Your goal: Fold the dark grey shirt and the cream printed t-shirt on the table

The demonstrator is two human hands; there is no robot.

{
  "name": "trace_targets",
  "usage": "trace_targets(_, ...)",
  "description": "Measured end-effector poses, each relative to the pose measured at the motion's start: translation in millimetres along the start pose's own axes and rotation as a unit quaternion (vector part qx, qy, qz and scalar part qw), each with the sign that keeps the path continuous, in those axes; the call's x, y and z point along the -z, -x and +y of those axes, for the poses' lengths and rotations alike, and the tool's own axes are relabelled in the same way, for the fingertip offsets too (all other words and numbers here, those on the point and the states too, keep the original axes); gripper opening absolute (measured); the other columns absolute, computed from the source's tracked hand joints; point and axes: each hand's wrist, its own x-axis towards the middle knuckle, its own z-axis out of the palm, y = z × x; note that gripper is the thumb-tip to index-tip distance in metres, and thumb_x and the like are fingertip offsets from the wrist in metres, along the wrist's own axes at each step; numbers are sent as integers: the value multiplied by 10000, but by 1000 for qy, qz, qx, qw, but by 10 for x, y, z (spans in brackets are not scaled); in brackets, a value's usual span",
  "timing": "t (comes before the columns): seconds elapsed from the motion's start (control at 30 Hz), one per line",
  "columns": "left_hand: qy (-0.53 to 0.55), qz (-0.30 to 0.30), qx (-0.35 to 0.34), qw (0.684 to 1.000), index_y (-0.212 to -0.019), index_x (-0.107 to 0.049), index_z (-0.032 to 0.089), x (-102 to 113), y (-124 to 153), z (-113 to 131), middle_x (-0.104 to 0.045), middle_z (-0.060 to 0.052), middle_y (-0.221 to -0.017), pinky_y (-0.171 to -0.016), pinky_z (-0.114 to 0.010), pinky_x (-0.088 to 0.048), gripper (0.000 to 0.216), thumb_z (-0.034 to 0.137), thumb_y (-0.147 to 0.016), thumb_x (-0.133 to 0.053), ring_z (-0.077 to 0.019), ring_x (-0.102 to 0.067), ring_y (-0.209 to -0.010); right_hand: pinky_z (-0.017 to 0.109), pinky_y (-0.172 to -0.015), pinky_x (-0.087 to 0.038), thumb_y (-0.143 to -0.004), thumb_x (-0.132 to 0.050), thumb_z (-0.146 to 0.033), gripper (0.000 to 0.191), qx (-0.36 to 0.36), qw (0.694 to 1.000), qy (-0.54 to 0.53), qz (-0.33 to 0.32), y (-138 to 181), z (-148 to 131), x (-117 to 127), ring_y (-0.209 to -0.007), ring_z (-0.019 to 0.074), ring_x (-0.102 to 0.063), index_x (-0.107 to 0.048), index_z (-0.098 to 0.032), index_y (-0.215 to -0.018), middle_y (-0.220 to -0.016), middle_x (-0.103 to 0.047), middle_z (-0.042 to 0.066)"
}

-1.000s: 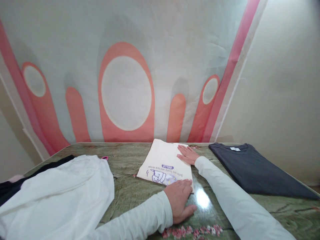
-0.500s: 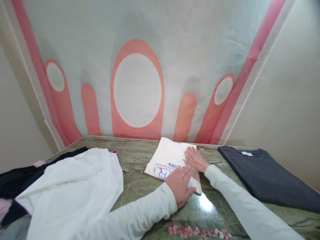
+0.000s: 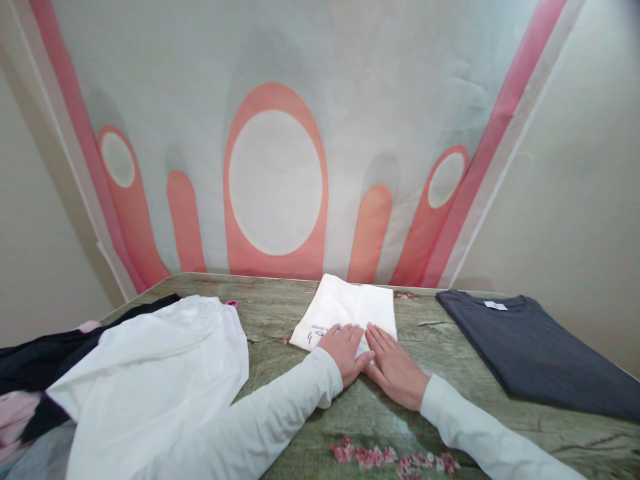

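Note:
A folded cream-white cloth item (image 3: 350,303) with blue-purple lettering and a drawing lies near the far edge of the table; I cannot tell if it is a shirt or a bag. Flat on its near part rests my left hand (image 3: 344,352), fingers stretched out, covering most of the print. Beside it, my right hand (image 3: 397,370) also lies with straight fingers on the cloth's near right part. The two hands almost meet at the fingertips and thumbs. Neither one grips the cloth.
On the left, a white garment (image 3: 170,380) is spread loosely over black clothing (image 3: 45,357) and pink and grey pieces. A folded dark grey T-shirt (image 3: 535,357) lies on the right. The wood-patterned table (image 3: 280,300) has printed pink flowers, with a decorated wall behind.
My right hand has slid from the cloth's far right side back toward me, coming next to my left hand. The left hand has shifted slightly left. The cloth's near right corner no longer shows.

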Motion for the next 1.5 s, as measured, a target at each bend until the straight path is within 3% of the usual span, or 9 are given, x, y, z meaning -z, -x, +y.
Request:
trace_targets(0.27,-6,-37,15,999,-1226,-391,283,4,-101,-422,-356,-18,-1333,-961,-468,-231,480,507,-872,-157,-232,-290,-1217,448,-1034,-197,-816,-330,-518,656,8,1000,2,-1,11,-44,62,-1278,261,-155,-227,-145,-1346,-1405,-182,95)
trace_targets(0.43,0,-73,61,995,-1280,-328,241,-33,-107,-687,-250,-53,-1385,-977,-457,-220,546,546,-852,-183,-248,-223,-1252,451,-1033,-194,-819,-323,-520,646,4,1000,2,6,24,-37,54,-1276,257,-169,-205,-176,-1353,-1401,-199,79)
trace_targets(0.63,0,-64,139,988,-1308,-282,224,-77,-21,-1001,-200,-56,-1401,-998,-463,-178,520,485,-860,-246,-243,-181,-1270,454,-1029,-197,-817,-320,-529,667,7,1000,11,-4,33,-23,42,-1276,260,-164,-167,-174,-1361,-1407,-171,75)
trace_targets(0.77,10,-71,269,960,-1230,-398,174,152,103,-1360,-333,-105,-1339,-977,-443,-233,469,330,-792,-462,-266,-267,-1234,453,-1029,-191,-816,-316,-534,673,9,1000,14,-5,38,-13,22,-1280,255,-153,-157,-175,-1362,-1409,-162,74)
trace_targets(0.87,17,-62,301,951,-1138,-475,120,368,227,-1506,-515,-135,-1170,-915,-355,-336,411,237,-746,-509,-247,-443,-1110,438,-1035,-180,-811,-317,-543,676,2,1000,18,-4,42,-8,14,-1280,248,-157,-180,-171,-1358,-1407,-173,78)
trace_targets(0.97,43,-68,311,947,-965,-564,124,463,335,-1433,-638,-86,-902,-756,-289,-436,284,311,-767,-486,-204,-589,-854,430,-1034,-186,-807,-315,-552,678,1,1000,21,-8,47,-7,16,-1279,246,-163,-193,-172,-1355,-1405,-180,78)
trace_targets(1.07,129,-90,311,937,-890,-579,137,435,410,-1263,-648,-28,-737,-590,-229,-444,268,344,-794,-439,-146,-599,-644,427,-1030,-198,-806,-303,-562,683,0,999,30,-12,51,-8,24,-1279,243,-165,-179,-179,-1358,-1405,-188,73)
trace_targets(1.27,125,-28,285,950,-713,-614,129,314,516,-1119,-616,-24,-675,-579,-215,-386,261,347,-759,-477,-137,-550,-652,433,-1033,-174,-811,-248,-582,702,7,996,78,-44,49,74,46,-1280,246,-154,-163,-152,-1360,-1407,-183,89)
trace_targets(1.5,137,-11,262,955,-738,-621,150,234,593,-1058,-611,-17,-666,-557,-217,-366,326,444,-727,-482,-133,-537,-609,426,-1038,-159,-812,-252,-578,694,43,991,107,-65,80,376,110,-1290,242,-100,-153,-167,-1362,-1414,-156,71)
